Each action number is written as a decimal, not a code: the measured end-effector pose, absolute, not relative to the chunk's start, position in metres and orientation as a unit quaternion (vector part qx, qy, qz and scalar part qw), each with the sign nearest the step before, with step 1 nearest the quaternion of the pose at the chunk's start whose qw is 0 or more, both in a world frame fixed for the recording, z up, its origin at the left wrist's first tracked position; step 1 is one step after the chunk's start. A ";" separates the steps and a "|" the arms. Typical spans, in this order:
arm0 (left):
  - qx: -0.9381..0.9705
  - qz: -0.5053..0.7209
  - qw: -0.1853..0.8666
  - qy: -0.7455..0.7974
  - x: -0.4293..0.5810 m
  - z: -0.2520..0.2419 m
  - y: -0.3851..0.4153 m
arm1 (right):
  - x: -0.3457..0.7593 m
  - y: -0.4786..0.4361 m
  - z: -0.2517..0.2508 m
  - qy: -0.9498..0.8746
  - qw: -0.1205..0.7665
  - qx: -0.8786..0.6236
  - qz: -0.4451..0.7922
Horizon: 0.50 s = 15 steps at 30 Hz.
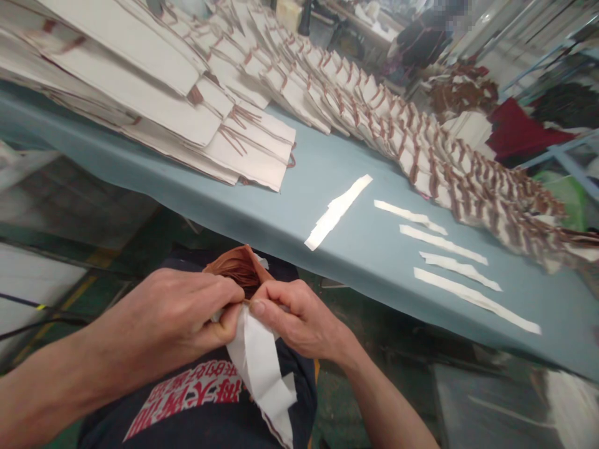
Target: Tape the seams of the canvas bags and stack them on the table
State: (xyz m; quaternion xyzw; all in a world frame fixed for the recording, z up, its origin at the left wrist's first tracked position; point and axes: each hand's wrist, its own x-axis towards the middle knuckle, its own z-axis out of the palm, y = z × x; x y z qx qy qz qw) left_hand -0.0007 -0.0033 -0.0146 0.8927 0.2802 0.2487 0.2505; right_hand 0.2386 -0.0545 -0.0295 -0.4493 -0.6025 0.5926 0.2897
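Over my lap, both hands pinch the top of a white fabric strip [262,352] with a thin brown edge. My left hand [187,312] is closed, thumb and fingers pressed together at the strip's left side. Right beside it, my right hand [299,315] grips the same strip, its thumb lying on top. The lower end hangs loose and folded over a dark apron [187,408] with red and white lettering. Just behind the fingers sits a brown fabric bundle [238,262] holding many thin brown strands; my hands partly cover it.
A blue-covered table [281,218] runs across in front of me. Several white strips [449,243] lie on it. Stacked cream fabric pieces [163,93] with brown ties are at left, and a long overlapping row [355,100] extends rightward. A person [421,37] is in the background.
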 end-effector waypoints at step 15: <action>0.827 0.191 0.428 0.310 -0.016 -0.024 -0.001 | 0.232 -0.056 -0.031 -0.654 0.280 -0.427 0.558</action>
